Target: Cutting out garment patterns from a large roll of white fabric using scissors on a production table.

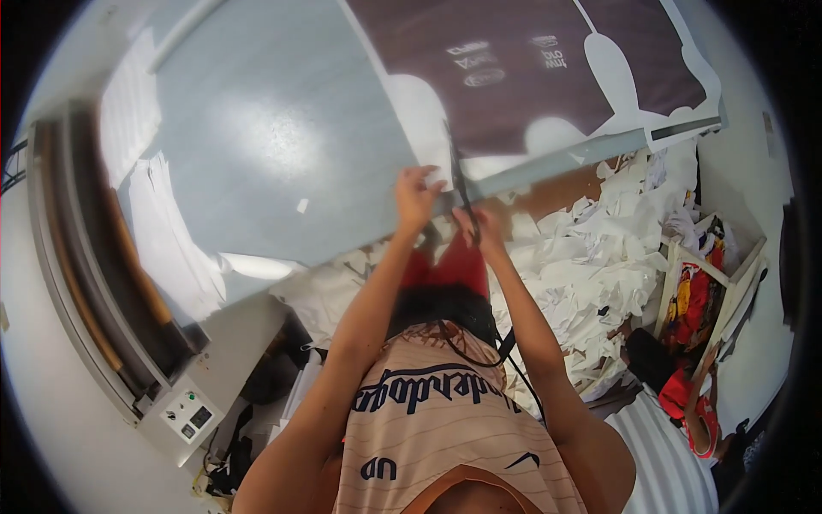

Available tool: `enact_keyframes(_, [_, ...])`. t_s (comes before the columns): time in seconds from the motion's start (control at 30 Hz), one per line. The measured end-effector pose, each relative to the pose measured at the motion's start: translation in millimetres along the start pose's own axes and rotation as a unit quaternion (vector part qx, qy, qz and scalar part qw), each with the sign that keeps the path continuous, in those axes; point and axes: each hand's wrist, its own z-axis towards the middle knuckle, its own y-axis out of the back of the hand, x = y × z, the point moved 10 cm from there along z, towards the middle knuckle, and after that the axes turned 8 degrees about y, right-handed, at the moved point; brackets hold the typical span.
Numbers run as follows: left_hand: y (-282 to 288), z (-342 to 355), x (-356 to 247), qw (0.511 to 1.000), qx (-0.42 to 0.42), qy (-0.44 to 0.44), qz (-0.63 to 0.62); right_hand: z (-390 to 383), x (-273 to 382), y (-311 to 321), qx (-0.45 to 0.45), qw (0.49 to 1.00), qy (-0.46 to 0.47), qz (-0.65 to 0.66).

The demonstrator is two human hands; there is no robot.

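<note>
A large printed sheet (531, 77) with dark maroon shapes on white lies over the far right of the grey-blue table. My right hand (485, 230) is closed round the handles of long dark scissors (457, 167). Their blades point away from me and lie along the white left margin of the sheet. To the left of the blades, my left hand (416, 199) pinches the near corner of that white margin between thumb and fingers. Whether the blades are spread or together is too small to tell.
A heap of white paper scraps (591, 265) covers the floor at right. A machine with long rollers (94, 257) and a control panel (190, 415) stands at left. A person in red (685, 403) is at lower right, beside a wooden-framed bin (732, 278) of colourful cloth.
</note>
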Motion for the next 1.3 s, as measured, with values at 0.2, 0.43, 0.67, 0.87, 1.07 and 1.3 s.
enact_keyframes(0.2, [13.9, 4.3, 0.4, 0.999, -0.024, 0.012, -0.034, 23.2, 38.1, -16.2, 0.012, 0.997, 0.016, -0.074])
enact_keyframes(0.43, [18.9, 16.6, -22.6, 0.992, -0.014, -0.021, 0.122, 84.6, 68.7, 0.5, 0.086, 0.976, 0.011, -0.198])
enact_keyframes(0.67, [27.1, 29.9, -9.5, 0.997, -0.03, 0.045, 0.064, 128.9, 128.0, -3.7, 0.185, 0.934, 0.0, -0.305])
enact_keyframes(0.87, [36.7, 68.5, -87.2, 0.968, -0.13, 0.046, 0.209, 162.8, 139.3, 28.0, 0.219, 0.932, -0.025, -0.288])
enact_keyframes(1.07, [70.4, 159.5, -72.8, 0.923, -0.341, 0.112, 0.139, 172.0, 145.6, -0.3, 0.27, 0.924, -0.039, -0.269])
enact_keyframes(1.3, [61.6, 179.2, -30.6, 0.942, -0.246, 0.207, 0.095, 210.0, 181.0, -16.7, 0.324, 0.891, -0.05, -0.314])
